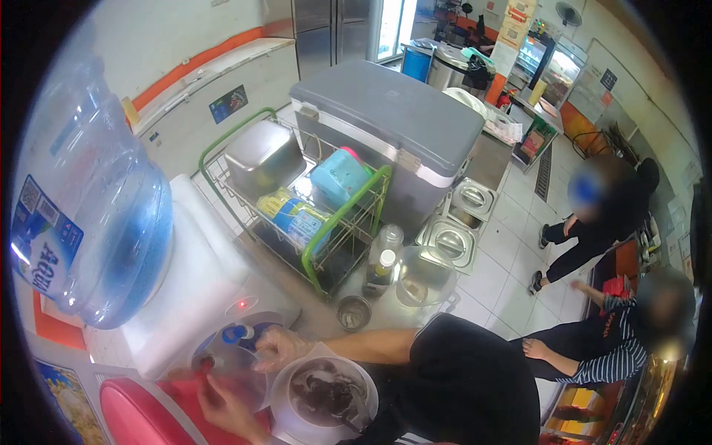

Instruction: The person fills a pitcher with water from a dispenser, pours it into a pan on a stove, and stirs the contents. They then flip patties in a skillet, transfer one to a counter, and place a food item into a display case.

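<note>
At the water dispenser (pixel 200 267), my left hand (pixel 222 404) has its fingers at the red tap (pixel 204 365). My right hand (pixel 276 348), in a thin clear glove, is closed at the edge of a clear plastic jug (pixel 248 382) by the taps; its exact grip is partly hidden. The blue tap (pixel 239 334) is just left of that hand. Right below my right wrist, a white tub (pixel 280 389) holds dark liquid with pale streaks (pixel 326 389). A utensil handle seems to lean inside it.
A big blue water bottle (pixel 111 237) tops the dispenser. Beside my left hand is a red lid (pixel 133 408). Beyond are a green-handled wire rack (pixel 348 219), a metal cup (pixel 354 313), a bottle (pixel 382 271) and a grey cooler box (pixel 393 111). Two people are at the right.
</note>
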The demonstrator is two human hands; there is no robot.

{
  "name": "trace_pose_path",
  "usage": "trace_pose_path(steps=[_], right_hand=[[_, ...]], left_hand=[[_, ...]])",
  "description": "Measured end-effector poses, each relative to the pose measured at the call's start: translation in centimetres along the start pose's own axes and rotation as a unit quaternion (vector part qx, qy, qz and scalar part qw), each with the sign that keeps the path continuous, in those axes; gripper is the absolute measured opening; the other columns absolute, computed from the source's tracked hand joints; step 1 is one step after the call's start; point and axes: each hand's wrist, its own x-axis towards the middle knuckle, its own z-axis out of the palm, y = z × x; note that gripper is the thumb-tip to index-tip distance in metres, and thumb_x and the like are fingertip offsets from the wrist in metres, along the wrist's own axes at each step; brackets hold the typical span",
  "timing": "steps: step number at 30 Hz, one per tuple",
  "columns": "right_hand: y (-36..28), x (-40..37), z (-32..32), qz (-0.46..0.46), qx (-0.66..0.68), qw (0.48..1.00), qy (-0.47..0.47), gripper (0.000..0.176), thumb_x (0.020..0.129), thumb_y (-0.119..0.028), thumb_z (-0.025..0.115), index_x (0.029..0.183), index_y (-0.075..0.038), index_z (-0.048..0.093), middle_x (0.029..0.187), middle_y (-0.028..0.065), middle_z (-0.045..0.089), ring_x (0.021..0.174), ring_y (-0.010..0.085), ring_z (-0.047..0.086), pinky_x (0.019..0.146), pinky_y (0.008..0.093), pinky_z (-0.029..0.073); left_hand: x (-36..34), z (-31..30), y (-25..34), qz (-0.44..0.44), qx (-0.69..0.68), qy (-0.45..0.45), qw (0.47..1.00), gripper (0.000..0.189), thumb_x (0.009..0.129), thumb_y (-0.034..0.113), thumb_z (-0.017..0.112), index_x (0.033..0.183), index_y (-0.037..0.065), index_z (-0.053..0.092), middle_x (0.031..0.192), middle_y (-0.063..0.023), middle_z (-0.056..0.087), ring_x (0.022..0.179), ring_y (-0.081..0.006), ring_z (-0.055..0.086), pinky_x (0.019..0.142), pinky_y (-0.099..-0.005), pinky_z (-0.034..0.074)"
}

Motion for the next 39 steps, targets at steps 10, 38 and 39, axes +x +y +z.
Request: trace_pose_path(steps=[10,38,39], right_hand=[[0.5,0.3,0.1,0.003,-0.025,1.000,0.008,0.037,0.074,-0.032,0.073,0.064,-0.002,0.055,0.052,0.0096,0.040,0.049,0.0200,0.039,0.049,0.0384,0.031],[-0.3,0.4,-0.4,-0.008,-0.005,1.000,-0.008,0.042,0.074,-0.031,0.074,0.057,-0.002,0.049,0.050,0.0071,0.033,0.048,0.0188,0.034,0.047,0.0386,0.028],[-0.6,0.5,-0.4,-0.016,-0.007,1.000,-0.009,0.042,0.074,-0.031,0.074,0.057,-0.002,0.049,0.050,0.0071,0.033,0.048,0.0188,0.034,0.047,0.0386,0.028]], left_hand=[[-0.3,0.4,0.9,-0.025,-0.022,0.035,0.999,0.030,0.094,0.018,0.060,0.109,-0.008,0.064,0.100,-0.0132,0.069,0.090,-0.0169,0.062,0.084,-0.0289,0.048],[-0.2,0.2,1.1,-0.066,0.018,0.017,0.998,0.029,0.094,0.018,0.061,0.106,-0.009,0.062,0.096,-0.0149,0.067,0.086,-0.0180,0.060,0.083,-0.0295,0.047],[-0.4,0.4,1.0,-0.033,0.086,0.083,0.992,0.027,0.093,0.018,0.062,0.101,-0.007,0.060,0.090,-0.0123,0.063,0.080,-0.0168,0.058,0.079,-0.0297,0.048]])
